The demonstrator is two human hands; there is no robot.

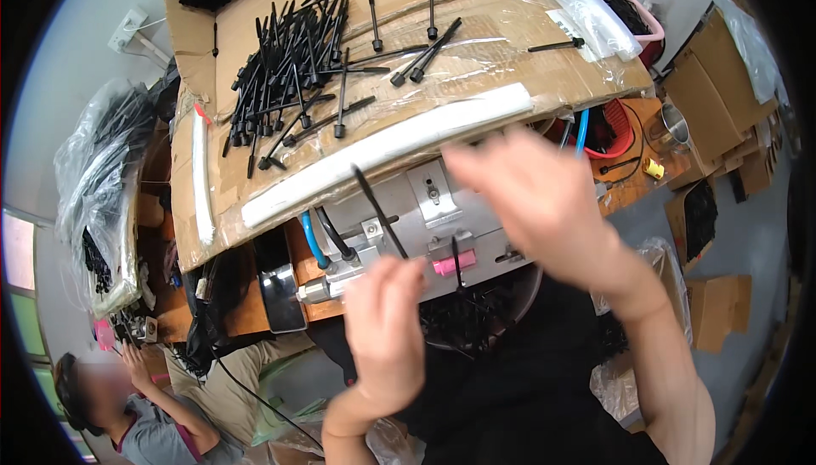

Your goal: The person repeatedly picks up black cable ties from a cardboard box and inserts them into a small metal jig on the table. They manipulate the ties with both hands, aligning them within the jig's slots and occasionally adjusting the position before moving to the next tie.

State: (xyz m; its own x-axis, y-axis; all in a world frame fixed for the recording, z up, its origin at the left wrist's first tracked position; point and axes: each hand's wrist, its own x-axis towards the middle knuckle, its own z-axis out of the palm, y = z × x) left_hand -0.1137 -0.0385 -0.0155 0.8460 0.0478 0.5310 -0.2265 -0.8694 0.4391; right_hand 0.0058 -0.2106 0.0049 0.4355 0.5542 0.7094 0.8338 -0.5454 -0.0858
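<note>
Rod [377, 210]: black and slim, leaning up and to the left from our left hand [385, 329], its long axis slanting away from our body over the metal fixture [476, 217].
Left hand: fingertips closed together, pinching what looks like the rod's near end.
Right hand [540, 210]: raised above the fixture's right part, fingers curled but blurred; we cannot tell whether it grips anything.
Pink block [444, 267]: on the fixture, just right of our left fingertips, which look nearer to it than the right hand.
Second rod [457, 254]: across the pink block, its axis pointing nearly straight toward us.
Rod pile [293, 65]: beyond the fixture, up and to the left of both our hands, on the cardboard [510, 53].
Bowl [537, 288]: under the fixture's near edge, close to our body, with more black pieces inside.
</note>
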